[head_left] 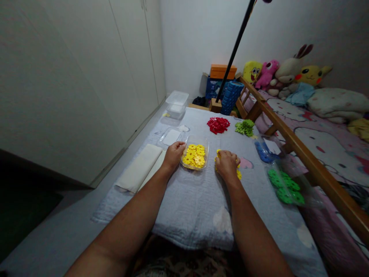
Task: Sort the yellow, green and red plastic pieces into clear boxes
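Observation:
A clear plastic container (pixel 208 148) stands on the cloth in front of me. Inside it lie several yellow flower-shaped pieces (pixel 193 157). My left hand (pixel 173 157) grips the container's left wall, fingers closed at the rim. To the right of the container, my right hand (pixel 227 164) is closed over a small pile of yellow flower-shaped pieces (pixel 239 174), with its fingers curled down around some of them. The fingertips and most of that pile are hidden beneath the hand.
Red pieces (pixel 218 125) and light green pieces (pixel 245 127) lie in piles farther back. Containers with blue pieces (pixel 265 152) and green pieces (pixel 285 186) sit at right, beside a wooden bed rail (pixel 305 150). A lid (pixel 170 137), folded cloth (pixel 140 167) and empty tub (pixel 177 104) are at left.

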A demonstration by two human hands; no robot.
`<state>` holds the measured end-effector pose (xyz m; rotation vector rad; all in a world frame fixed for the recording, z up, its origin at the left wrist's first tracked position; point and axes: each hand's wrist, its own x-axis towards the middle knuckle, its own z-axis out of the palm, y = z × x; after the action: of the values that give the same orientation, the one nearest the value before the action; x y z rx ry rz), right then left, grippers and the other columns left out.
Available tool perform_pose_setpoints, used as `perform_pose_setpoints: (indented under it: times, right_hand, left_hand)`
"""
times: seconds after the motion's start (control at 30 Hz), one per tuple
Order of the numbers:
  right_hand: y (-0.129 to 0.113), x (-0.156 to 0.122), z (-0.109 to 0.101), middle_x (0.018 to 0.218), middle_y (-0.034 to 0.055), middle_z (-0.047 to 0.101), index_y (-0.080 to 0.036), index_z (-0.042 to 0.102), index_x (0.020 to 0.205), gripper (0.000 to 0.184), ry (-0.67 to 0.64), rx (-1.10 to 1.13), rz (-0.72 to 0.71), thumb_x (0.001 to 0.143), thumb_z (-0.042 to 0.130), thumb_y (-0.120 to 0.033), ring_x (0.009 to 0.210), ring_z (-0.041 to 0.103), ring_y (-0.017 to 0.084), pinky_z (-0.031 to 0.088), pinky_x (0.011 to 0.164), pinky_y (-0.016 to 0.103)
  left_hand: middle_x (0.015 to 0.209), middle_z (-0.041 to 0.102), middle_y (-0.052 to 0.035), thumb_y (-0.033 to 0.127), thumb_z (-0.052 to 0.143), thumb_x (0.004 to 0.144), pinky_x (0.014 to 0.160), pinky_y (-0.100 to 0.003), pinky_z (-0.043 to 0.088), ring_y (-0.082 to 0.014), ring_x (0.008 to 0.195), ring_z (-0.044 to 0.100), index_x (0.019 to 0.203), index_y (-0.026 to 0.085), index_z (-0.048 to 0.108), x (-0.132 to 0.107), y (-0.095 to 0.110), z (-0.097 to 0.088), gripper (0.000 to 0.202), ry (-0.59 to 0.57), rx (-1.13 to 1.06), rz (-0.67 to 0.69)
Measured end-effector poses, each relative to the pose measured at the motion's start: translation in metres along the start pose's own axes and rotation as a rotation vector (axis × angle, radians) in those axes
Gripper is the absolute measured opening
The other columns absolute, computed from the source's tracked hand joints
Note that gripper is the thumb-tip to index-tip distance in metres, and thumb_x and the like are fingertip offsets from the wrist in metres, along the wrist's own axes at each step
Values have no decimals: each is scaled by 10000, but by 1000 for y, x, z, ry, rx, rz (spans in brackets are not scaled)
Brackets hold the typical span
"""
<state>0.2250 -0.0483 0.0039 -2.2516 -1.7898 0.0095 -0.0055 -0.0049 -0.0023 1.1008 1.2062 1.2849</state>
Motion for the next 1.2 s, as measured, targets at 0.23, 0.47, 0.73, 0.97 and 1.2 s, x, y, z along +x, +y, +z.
perform_pose_setpoints:
  times: [0.23, 0.47, 0.73, 0.97, 1.2]
  right_hand:
    - [-1, 0, -3, 1340, 131, 673, -221, 722, 1238, 343, -5, -13, 5, 956, 529, -251, 1198, 518, 323, 304, 1008, 455]
    - [0, 2, -2, 1363, 135, 674, -191, 694, 1289, 377, -15, -13, 18, 959, 536, -281, 1230, 511, 343, 303, 1014, 459]
    - [-1, 3, -1, 1254, 135, 704, -202, 754, 1140, 269, -11, -27, 0, 968, 564, -285, 1167, 527, 321, 290, 975, 447]
    - [1, 4, 4, 1150, 118, 740, -209, 758, 1035, 215, 43, 46, -57, 979, 559, -267, 1088, 541, 290, 256, 982, 436]
    - [0, 5, -1, 1082, 110, 713, -205, 757, 992, 210, 209, 172, -65, 950, 551, -207, 1049, 550, 265, 321, 953, 398]
  left_hand:
    - [775, 709, -31, 467, 717, 686, 679, -288, 477, -175, 705, 623, 869, 165, 715, 0, 0, 0, 353, 2, -16, 6]
    - [782, 708, -29, 469, 717, 681, 679, -287, 479, -174, 709, 618, 878, 170, 715, 0, 0, 1, 358, 7, -20, -7]
    - [768, 700, -20, 460, 710, 686, 662, -280, 476, -168, 695, 613, 881, 167, 702, -2, 1, 1, 352, -1, -31, -10]
    - [754, 699, -18, 468, 715, 686, 653, -277, 468, -167, 689, 616, 889, 160, 705, -1, 1, 1, 370, 7, -20, -15]
    - [752, 695, -16, 464, 717, 680, 647, -279, 463, -165, 678, 610, 894, 162, 704, 1, -3, 1, 370, 5, -38, -14]
